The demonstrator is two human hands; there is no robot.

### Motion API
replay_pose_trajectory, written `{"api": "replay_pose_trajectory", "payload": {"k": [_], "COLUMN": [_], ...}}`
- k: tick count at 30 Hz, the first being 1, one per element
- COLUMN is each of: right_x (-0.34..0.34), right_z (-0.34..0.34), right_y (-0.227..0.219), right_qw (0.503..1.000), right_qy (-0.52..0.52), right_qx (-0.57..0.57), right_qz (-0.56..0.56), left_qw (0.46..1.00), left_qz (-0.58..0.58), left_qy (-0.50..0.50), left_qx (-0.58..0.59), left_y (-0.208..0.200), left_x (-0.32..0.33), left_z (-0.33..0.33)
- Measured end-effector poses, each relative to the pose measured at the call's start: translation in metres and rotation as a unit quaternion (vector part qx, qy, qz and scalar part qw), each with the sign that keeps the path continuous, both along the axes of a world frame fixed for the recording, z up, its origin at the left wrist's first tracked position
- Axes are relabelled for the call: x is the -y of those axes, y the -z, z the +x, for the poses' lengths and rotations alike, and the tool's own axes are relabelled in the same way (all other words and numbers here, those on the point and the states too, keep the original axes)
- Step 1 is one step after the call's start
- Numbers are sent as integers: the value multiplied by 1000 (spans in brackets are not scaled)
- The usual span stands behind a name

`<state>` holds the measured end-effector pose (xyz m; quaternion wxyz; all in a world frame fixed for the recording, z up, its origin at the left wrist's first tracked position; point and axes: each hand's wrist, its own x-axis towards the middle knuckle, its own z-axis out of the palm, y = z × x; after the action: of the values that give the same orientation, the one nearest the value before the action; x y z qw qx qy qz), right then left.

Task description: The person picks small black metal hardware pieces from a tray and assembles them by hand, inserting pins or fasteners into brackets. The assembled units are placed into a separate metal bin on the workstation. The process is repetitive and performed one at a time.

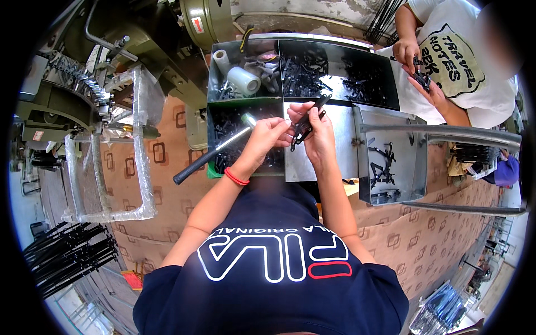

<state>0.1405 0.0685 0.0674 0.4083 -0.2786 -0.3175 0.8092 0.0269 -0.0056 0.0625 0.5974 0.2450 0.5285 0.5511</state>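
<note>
Your left hand (269,135) has its fingers bunched narrow at the linkage's left side; whether they grip it, I cannot tell. Your right hand (321,138) holds that linkage (302,129), slim black bars with rounded ends, slantwise above the metal tabletop (338,159). Beyond, loose black parts (360,84) lie in a divided bin (245,102).

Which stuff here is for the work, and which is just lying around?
Probably for the work: the held black pieces; loose black pieces in the divided metal bin.

Probably just around: white rolls; plastic-wrapped frame; black rods; black-handled tool, though it might help.
</note>
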Motion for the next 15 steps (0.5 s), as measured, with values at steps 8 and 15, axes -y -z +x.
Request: {"api": "replay_pose_trajectory", "payload": {"k": [8, 15], "right_x": [-133, -195], "right_z": [-22, -79], "right_y": [43, 103], "right_qw": [991, 976], "right_qy": [81, -6], "right_qx": [76, 194], "right_qz": [-75, -94], "left_qw": [999, 999], "left_qz": [-2, 3], "left_qy": [28, 32], "left_qx": [-24, -19], "left_y": [9, 9], "left_x": [6, 6], "left_z": [2, 1]}}
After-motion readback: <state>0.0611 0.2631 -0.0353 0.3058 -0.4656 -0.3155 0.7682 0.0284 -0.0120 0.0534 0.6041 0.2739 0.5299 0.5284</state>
